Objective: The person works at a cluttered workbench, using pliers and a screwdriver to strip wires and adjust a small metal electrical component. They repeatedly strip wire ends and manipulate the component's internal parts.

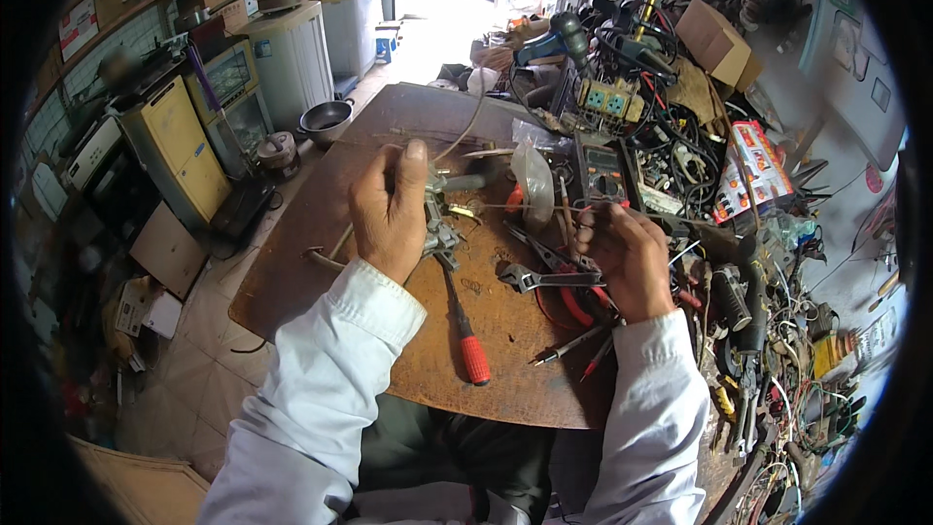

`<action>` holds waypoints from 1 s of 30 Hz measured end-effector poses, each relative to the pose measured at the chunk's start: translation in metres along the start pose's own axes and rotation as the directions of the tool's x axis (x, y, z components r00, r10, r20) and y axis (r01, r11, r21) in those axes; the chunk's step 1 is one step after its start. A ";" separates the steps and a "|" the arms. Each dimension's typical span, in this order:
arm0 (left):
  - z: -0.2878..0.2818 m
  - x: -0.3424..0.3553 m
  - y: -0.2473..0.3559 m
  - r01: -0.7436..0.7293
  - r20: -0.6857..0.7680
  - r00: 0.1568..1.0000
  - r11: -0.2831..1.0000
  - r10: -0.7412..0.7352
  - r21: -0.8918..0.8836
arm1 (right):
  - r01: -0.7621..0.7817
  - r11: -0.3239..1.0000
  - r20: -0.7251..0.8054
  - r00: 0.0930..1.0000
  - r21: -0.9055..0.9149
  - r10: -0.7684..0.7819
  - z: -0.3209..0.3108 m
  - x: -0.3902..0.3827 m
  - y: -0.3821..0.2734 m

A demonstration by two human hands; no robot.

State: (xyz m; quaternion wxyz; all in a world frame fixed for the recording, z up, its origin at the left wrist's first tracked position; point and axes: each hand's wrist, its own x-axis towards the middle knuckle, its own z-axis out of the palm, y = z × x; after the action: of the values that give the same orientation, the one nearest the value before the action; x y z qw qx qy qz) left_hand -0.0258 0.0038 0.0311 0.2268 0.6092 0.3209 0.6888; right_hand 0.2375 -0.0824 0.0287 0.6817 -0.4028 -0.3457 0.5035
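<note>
Here: left hand (389,209) clamps small grey metal assembly (439,231) clear of brown wooden bench (321,272); right hand (627,258) pinches thin wire (505,206), steadying it; red-handled screwdriver (465,326) lies within reach.

a red-handled screwdriver (465,323) lies near the front edge of the worn brown wooden worktop (321,272). a dark multimeter (603,173) sits toward its back right, beside a tangle of black cables (671,136). off the left edge stand a yellow metal cabinet (180,146) and a steel bowl (326,119).
</note>
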 end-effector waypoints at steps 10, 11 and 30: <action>-0.002 0.004 0.004 0.065 -0.148 0.986 0.992 -0.081 -0.107 | -0.132 0.986 -0.009 0.991 0.100 0.134 0.087 0.137 0.040; -0.004 0.004 0.002 0.060 -0.138 0.988 0.997 -0.067 -0.052 | -0.151 0.985 -0.024 0.988 0.085 0.154 0.091 0.148 0.045; -0.001 -0.006 0.005 0.328 0.255 0.936 0.867 -0.244 -0.375 | -0.048 0.962 0.054 0.996 -0.270 0.065 0.082 0.095 0.010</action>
State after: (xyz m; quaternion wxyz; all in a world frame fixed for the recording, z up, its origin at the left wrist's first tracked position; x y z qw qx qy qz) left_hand -0.0251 -0.0043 0.0301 0.4808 0.5587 0.2313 0.6350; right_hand 0.1859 0.0277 0.0612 0.5951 -0.4851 -0.4202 0.4838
